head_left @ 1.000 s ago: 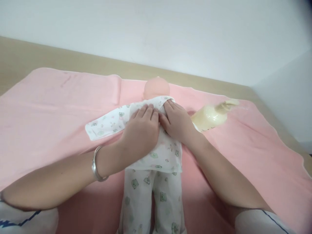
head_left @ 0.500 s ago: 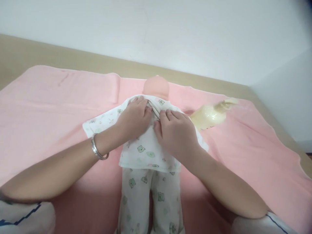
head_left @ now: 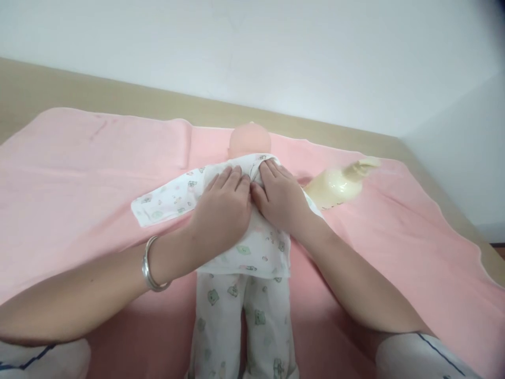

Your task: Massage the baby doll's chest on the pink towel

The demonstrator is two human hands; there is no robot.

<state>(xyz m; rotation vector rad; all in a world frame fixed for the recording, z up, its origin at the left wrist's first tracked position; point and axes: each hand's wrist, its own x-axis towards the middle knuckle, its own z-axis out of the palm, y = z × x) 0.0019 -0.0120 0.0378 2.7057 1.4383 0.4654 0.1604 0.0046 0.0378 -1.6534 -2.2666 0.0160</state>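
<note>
We have both hands on the shirt (head_left: 246, 252), which lies over the chest of the doll (head_left: 250, 141), in the middle of the blanket (head_left: 106, 173). Our left hand (head_left: 223, 210) presses flat on the cloth, fingers side by side; our right hand (head_left: 282, 202) rests just beside it, fingertips at the rumpled neckline, thumb reaching toward the left. Whether either one pinches a fold beneath, we cannot tell.

If we press or pull unevenly at the neckline, the cloth could bunch further, or the hem could ride up off the trousers (head_left: 216, 316). A hard tug toward us might drag the doll and ruck the blanket below it. The left sleeve (head_left: 165, 205) spreads out beside the doll, where our forearm could catch it; our bangle (head_left: 148, 266) (loose-looking, too) could snag a fold. What looks like a bottle (head_left: 339, 184) lies tilted to the right of the doll, near the other cuff, so a sideways sweep of our right arm might knock it and set it rolling.

The blanket is pink, with a pale panel and a few darker marks to the left of the doll. Beyond the doll's head we see a strip of wooden table (head_left: 118, 87), then a plain pale wall (head_left: 197, 47) that turns a corner off to the doll's right.
</note>
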